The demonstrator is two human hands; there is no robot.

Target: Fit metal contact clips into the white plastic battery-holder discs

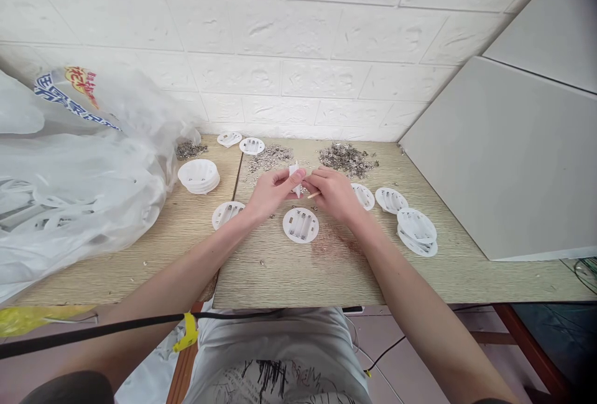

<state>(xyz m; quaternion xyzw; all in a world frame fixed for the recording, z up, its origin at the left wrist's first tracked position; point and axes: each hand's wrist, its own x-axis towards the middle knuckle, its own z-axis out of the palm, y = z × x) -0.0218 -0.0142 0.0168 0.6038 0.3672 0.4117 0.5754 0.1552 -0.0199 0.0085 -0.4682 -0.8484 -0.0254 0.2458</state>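
My left hand [275,191] is closed around a white round plastic battery holder [295,174], tilted so that it shows nearly edge-on. Close against it on the right, my right hand [332,191] has its fingers curled, and the end of a thin pale stick [314,195] pokes out below them. Whether those fingers also pinch a small metal part is hidden. Just below the hands a battery holder [301,225] lies flat with its slots and metal contacts facing up. Behind the hands are piles of small metal contacts [347,160] and thinner silvery pieces [271,157].
Stacked white discs [198,175] stand left, near a dark metal pile [190,150]. More holders lie at right [416,225] and at the back [252,146]. A large plastic bag [93,186] covers the left side. A grey panel [504,155] leans at right; a brick-patterned wall [298,37] rises behind.
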